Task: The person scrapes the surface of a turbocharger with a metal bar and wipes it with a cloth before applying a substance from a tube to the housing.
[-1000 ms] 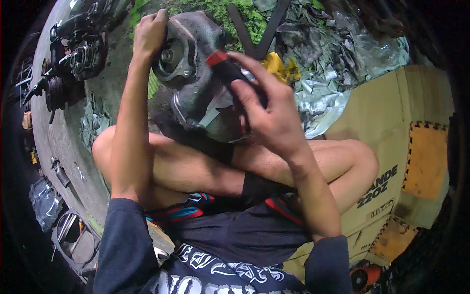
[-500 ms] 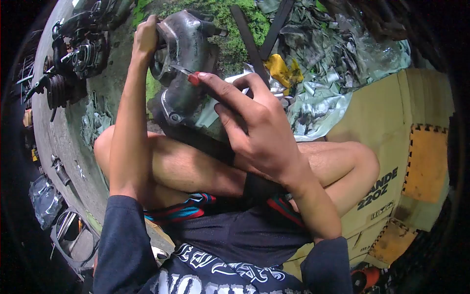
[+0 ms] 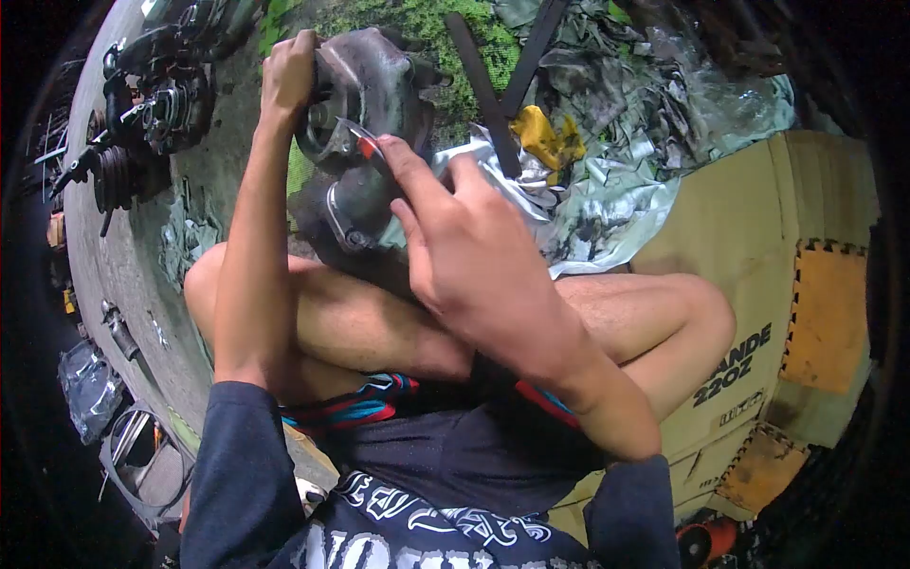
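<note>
A dark grey, curved cast-metal engine part (image 3: pixel 384 85) with round flanged openings stands in front of my crossed legs. My left hand (image 3: pixel 289 76) is closed on its far left edge, the fingertips hidden behind the rim. In my right hand (image 3: pixel 479 251) is a small knife (image 3: pixel 366 144) with a red section near its thin pale blade. The index finger lies along the knife, and most of its handle is hidden by the hand. The blade tip points at the opening in the left side of the part, close over the rim.
Two dark flat bars (image 3: pixel 482 85) lie on a green mat beyond the part. To the right are crumpled rags (image 3: pixel 616 114), a yellow cloth or glove (image 3: pixel 547 137), and flattened cardboard (image 3: pixel 730 237). Other engine parts (image 3: pixel 166 114) sit at the left, above a clear plastic bag (image 3: pixel 90 389).
The engine part has turned and shifted slightly to the right, my left hand moving with it. My right hand has moved a little left, and the knife blade now sits at the opening's rim.
</note>
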Motion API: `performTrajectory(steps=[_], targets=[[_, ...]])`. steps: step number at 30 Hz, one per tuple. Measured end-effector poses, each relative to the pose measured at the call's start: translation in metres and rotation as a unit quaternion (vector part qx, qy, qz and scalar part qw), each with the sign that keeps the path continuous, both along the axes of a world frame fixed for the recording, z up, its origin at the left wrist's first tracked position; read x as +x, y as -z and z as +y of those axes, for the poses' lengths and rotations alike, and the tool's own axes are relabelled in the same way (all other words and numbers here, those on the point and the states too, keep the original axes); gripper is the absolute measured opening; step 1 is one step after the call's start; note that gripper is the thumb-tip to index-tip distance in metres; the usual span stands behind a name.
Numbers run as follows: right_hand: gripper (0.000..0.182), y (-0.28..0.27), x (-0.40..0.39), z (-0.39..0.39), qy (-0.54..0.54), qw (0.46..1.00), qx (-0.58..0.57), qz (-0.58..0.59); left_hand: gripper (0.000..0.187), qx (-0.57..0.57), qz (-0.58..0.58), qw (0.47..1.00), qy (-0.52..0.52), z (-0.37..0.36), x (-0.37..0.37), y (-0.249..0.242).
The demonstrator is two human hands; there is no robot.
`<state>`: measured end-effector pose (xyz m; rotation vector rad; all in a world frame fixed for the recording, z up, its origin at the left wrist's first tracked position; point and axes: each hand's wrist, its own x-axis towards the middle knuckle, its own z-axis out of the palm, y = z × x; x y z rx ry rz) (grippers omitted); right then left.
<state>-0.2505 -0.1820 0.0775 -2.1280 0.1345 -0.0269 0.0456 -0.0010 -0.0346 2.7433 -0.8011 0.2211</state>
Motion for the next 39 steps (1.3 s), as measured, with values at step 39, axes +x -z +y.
performTrajectory(steps=[39], targets=[[0.026, 0.126, 0.010, -0.025, -0.044, 0.964, -0.228, -0.133, 0.010, -0.098, -0.186, 0.977, 0.029, 0.009, -0.034, 0.019]])
